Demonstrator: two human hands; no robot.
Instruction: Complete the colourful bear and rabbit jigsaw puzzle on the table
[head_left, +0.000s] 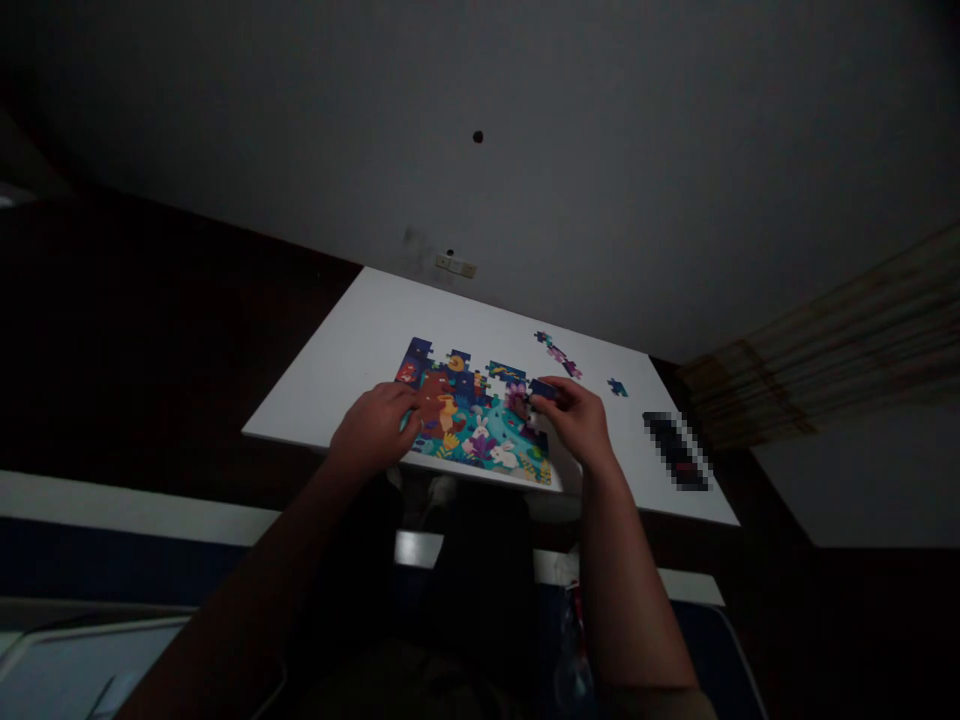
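Note:
A colourful, partly joined jigsaw puzzle [472,415] lies near the front edge of a white table [352,340]. My left hand [375,428] rests on the puzzle's left side, fingers curled down onto the pieces. My right hand [581,420] is at the puzzle's right edge, its fingers pinched on a dark blue puzzle piece [542,390] held against the upper right part of the picture.
A small cluster of loose pieces [559,353] lies at the table's back right, and a single blue piece [617,387] further right. A dark blurred object [676,450] sits near the right edge. A grey wall rises behind the table. The room is dim.

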